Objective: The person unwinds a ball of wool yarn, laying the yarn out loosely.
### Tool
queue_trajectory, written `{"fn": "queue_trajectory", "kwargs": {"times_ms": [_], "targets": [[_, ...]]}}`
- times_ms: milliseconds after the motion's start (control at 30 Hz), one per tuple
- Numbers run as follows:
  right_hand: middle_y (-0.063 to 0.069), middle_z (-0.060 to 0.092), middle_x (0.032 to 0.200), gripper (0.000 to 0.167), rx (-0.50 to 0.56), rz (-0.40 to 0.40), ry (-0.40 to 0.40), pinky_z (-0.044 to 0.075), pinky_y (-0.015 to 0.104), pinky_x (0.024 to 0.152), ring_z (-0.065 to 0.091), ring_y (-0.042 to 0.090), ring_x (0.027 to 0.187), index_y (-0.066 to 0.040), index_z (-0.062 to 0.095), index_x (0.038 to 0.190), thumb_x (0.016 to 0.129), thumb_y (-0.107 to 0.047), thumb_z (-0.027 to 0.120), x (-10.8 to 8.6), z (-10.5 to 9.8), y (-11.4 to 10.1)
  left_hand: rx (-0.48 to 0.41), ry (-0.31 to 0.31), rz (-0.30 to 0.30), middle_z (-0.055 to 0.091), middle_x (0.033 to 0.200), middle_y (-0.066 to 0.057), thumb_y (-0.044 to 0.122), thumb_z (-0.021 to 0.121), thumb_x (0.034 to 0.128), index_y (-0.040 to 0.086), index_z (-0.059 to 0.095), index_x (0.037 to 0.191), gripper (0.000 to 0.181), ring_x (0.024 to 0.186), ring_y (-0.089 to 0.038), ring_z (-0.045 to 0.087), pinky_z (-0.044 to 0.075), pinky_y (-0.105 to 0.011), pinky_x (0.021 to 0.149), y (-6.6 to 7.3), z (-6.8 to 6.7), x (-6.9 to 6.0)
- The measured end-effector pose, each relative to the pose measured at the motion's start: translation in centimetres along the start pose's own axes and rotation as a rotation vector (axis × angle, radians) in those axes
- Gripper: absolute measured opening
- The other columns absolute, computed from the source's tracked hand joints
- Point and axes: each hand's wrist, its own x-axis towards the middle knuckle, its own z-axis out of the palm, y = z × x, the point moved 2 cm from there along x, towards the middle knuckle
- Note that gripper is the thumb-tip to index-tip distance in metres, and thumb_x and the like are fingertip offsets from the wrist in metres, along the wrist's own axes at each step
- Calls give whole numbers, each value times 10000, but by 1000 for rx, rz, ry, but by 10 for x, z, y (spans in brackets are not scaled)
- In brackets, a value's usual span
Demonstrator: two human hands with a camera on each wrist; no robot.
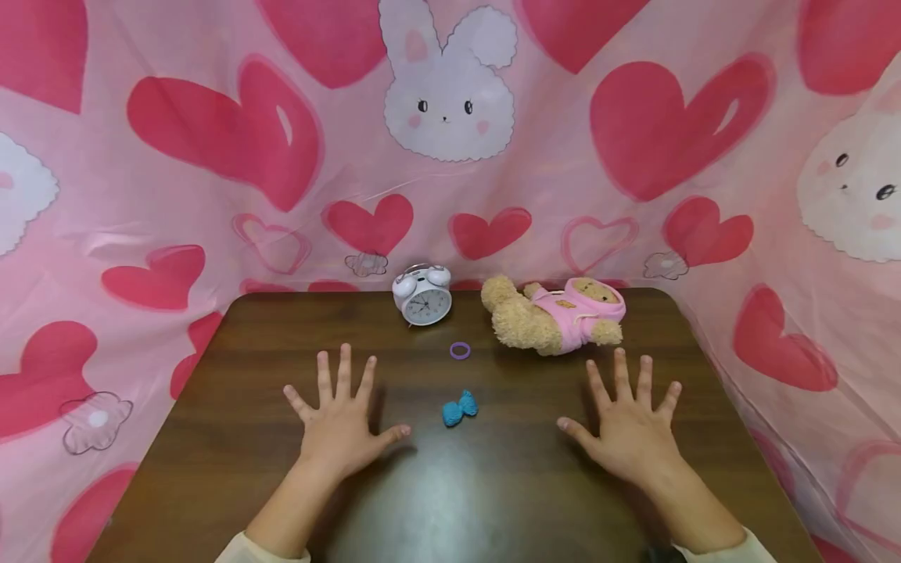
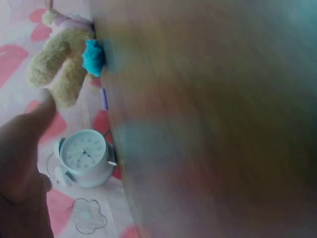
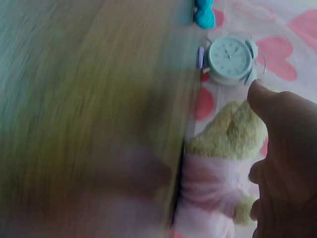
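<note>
My left hand (image 1: 339, 428) is over the left half of the table with its fingers spread, holding nothing. On the other side, my right hand (image 1: 632, 430) has its fingers spread as well and grips nothing. Between them lies a small blue bow-shaped piece (image 1: 461, 408). A purple ring-shaped band (image 1: 460, 351) is just behind it. Farther back stands a white twin-bell alarm clock (image 1: 425, 297). A tan teddy bear (image 1: 524, 320) in a pink hoodie lies on its side beyond my right fingertips. Both wrist views show the clock (image 2: 86, 153) and the bear (image 3: 213, 183) past a thumb.
The dark brown wooden table (image 1: 429, 500) has rounded far corners. Pink cloth (image 1: 549, 148) printed with red hearts and white rabbits hangs behind it and along both sides, close to the table's edges.
</note>
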Motion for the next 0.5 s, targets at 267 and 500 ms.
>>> {"fn": "queue_trajectory", "kwargs": {"times_ms": [267,500], "targets": [[278,261,1650,966,33,-130,-60,176,728,1167,197,539,1506,-86,362,1604,888,-626,721,14,8,-33,-99,-106,84,59,1733,-143,708,818,735,220,319,1635,1139,1576,-425,-9,59,-822,1113,17,5,13],[213,546,1456,841,136,-237,-22,434,622,1066,496,451,1337,-58,502,1515,848,-443,839,29,14,-63,-220,-167,126,401,1602,-159,596,842,789,191,411,1593,999,1430,-438,388,375,-696,1073,35,9,26]]}}
